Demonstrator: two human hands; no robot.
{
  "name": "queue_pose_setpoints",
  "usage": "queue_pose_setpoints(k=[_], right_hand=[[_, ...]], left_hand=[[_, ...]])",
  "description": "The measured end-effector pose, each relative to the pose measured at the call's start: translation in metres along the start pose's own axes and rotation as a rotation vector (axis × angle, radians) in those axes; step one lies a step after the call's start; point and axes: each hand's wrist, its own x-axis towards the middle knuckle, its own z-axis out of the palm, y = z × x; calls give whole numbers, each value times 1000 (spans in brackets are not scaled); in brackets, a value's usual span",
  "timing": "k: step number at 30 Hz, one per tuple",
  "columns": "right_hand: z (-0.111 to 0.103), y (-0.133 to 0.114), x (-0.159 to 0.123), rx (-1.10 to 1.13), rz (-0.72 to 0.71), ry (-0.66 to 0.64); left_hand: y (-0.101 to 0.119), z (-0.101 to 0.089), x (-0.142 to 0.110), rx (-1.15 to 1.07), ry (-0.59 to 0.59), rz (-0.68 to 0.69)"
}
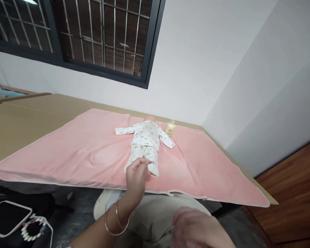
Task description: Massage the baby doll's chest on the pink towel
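A doll (150, 118) lies on its back on a pink blanket (98, 141), dressed in a white printed top (146, 133) and matching trousers (137, 152). Its sleeves are spread out to both sides. My left hand (136, 177), with two bangles at the wrist, is in front of the trouser legs. Its fingers are curled into a pinch; whether cloth is between them cannot be seen. A small orange-pink part, perhaps a foot, shows beside that hand. Over my lap, my right hand (196, 227) is smeared by motion, apart from the doll.
A pale yellow bottle (170, 127) stands by the doll's sleeve on the right. The blanket hangs near the front edge of a tan table (26, 127). A phone-like dark device (9, 218) and a beaded bracelet (32, 229) lie at lower left. A barred window (103, 34) is behind.
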Motion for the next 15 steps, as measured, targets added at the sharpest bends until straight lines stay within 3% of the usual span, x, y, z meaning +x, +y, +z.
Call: queue_pose_setpoints(k=[2,4,6,8,11,15], right_hand=[[-12,24,28,42,-55,82],[-23,51,58,33,-172,300],[-33,80,88,-17,-166,442],[-43,110,116,-36,-112,484],[-55,149,152,-36,29,536],[-69,185,193,-42,99,594]], left_hand=[[16,30,23,-89,-17,43],[29,58,45,-167,-52,55],[39,83,69,-198,-91,-33],[44,104,94,-177,-92,-100],[45,121,133,-110,-68,-144],[37,122,183,-56,-75,-199]])
